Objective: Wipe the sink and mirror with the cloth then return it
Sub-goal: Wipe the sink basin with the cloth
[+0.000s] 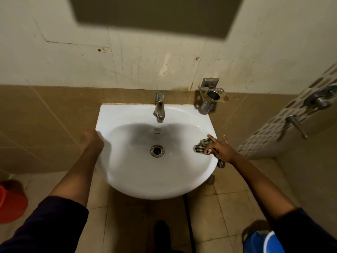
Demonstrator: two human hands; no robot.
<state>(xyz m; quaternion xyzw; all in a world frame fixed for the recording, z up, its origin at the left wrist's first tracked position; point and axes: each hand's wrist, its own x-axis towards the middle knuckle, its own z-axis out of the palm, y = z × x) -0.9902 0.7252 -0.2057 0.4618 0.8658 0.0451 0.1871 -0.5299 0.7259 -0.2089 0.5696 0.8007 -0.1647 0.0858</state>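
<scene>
Checked cloth (201, 147), pinched in the right hand (219, 148) on the sink (127, 176) rim, should press flat while the left hand (92, 140), curled closed, steadies the edge.

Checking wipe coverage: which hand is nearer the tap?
Left, by a small and uncertain margin. The left hand grips the sink rim left of the tap; the right hand presses the cloth on the right rim.
</scene>
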